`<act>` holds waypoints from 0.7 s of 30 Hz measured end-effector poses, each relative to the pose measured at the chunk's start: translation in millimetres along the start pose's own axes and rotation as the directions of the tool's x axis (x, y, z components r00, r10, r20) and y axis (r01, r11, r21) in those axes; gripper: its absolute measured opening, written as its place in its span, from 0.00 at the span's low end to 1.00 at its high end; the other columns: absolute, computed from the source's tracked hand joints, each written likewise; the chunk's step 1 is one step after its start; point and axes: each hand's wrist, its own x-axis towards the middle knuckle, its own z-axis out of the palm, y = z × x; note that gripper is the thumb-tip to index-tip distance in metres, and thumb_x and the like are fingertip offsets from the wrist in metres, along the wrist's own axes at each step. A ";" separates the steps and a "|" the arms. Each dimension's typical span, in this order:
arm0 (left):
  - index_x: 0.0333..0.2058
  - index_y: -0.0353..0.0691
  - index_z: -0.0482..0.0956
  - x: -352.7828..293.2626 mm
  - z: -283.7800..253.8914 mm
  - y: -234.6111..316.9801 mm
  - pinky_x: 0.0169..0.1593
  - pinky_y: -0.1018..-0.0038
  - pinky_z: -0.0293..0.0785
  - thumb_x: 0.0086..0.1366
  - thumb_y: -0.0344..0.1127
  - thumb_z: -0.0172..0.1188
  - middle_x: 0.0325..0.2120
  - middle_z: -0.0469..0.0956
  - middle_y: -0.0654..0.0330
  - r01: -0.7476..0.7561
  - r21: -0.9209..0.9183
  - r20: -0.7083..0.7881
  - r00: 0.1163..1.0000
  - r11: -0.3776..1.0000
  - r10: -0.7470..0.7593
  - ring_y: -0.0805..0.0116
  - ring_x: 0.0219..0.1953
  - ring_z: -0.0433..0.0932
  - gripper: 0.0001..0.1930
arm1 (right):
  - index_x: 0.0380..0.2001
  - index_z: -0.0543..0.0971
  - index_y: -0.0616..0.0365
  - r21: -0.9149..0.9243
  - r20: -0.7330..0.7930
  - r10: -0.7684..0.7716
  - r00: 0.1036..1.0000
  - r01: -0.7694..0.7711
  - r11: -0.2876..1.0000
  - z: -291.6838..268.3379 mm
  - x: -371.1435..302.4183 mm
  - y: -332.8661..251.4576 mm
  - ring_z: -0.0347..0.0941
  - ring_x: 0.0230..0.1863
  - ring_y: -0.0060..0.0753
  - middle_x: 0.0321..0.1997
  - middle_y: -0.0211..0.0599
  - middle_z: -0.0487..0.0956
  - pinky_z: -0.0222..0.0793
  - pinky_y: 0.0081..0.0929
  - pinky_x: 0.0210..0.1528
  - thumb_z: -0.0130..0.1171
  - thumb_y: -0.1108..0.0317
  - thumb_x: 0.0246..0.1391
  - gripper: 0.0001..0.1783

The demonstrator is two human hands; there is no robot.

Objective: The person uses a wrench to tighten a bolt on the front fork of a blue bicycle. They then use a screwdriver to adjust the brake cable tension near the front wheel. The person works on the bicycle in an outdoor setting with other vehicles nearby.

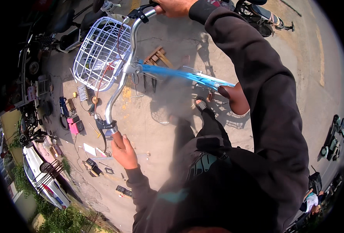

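My left hand [124, 150] is wrapped round the brown grip at the near end of a silver bicycle handlebar [118, 90], just below a black brake lever [102, 123]. At the upper edge my right hand [176, 7] is closed on the other brown grip, its fingers partly cut off by the picture's edge. Ahead of the bar hangs a white wire basket [102, 54], with something pale inside. The light blue frame [176, 73] runs right to a brown saddle [236, 99], partly hidden behind my right sleeve. Cables loop between basket and bar.
A small wooden stool [155, 56] is on the concrete beyond the frame. Tools and a pink box [76, 125] lie to the left, with black boxes [92, 167] nearer. A white car [44, 176] stands farther left. Other bikes [263, 17] are parked at the top right.
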 end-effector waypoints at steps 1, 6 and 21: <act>0.41 0.31 0.77 8.1 2.3 -11.9 0.36 0.66 0.74 0.68 0.41 0.62 0.27 0.79 0.50 0.000 0.047 -0.004 1.000 0.999 0.001 0.59 0.28 0.77 0.16 | 0.28 0.82 0.58 0.030 0.073 0.022 0.997 -0.025 0.999 1.8 3.5 -4.7 0.79 0.33 0.58 0.27 0.52 0.81 0.74 0.49 0.35 0.66 0.60 0.48 0.12; 0.42 0.31 0.77 35.1 14.0 -57.6 0.37 0.64 0.75 0.67 0.43 0.63 0.28 0.81 0.47 -0.012 0.150 -0.015 1.000 0.989 0.014 0.54 0.30 0.80 0.17 | 0.23 0.83 0.57 0.110 -0.299 -0.077 0.951 0.114 0.987 50.4 17.6 -4.5 0.80 0.32 0.54 0.27 0.49 0.82 0.76 0.47 0.36 0.66 0.58 0.48 0.13; 0.36 0.35 0.74 54.2 26.1 -73.4 0.33 0.57 0.74 0.62 0.40 0.67 0.26 0.79 0.42 0.020 0.083 -0.045 0.999 0.996 -0.016 0.38 0.29 0.79 0.15 | 0.60 0.73 0.56 -0.180 -0.247 0.024 0.969 -0.071 0.981 85.7 41.3 -16.1 0.75 0.53 0.46 0.47 0.43 0.79 0.74 0.36 0.55 0.67 0.56 0.52 0.33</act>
